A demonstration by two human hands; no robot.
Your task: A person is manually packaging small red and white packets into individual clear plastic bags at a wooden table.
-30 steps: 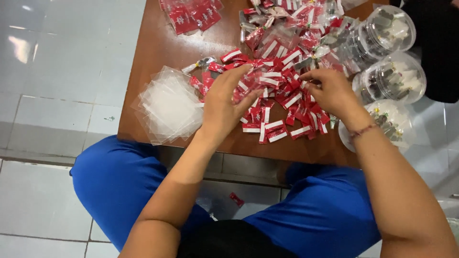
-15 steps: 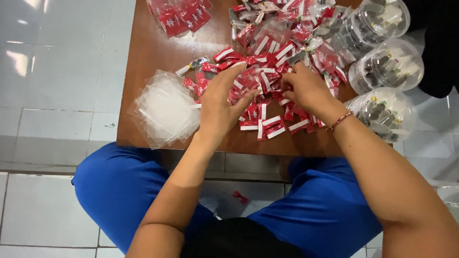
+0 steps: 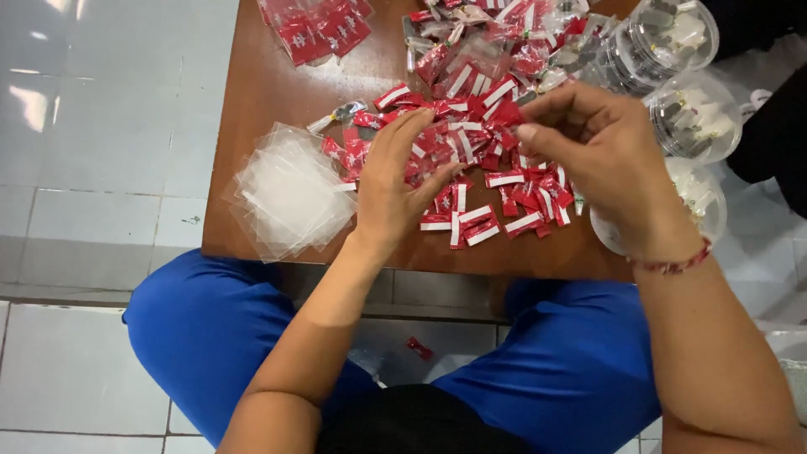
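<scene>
The left hand (image 3: 393,189) lies flat, fingers open, on the red packets (image 3: 471,160) on the counter (image 3: 269,92). The right hand (image 3: 605,160) hovers above them; I cannot tell if its curled fingers hold anything.

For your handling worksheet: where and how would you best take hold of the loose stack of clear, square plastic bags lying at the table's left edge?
Pinch the loose stack of clear, square plastic bags at its near-left corner, which seems to overhang the brown wooden table, coming from the left, thumb above and fingers below. The bags lie flat and fanned, so a pinch from straight above would probably lift only the top few.
</scene>
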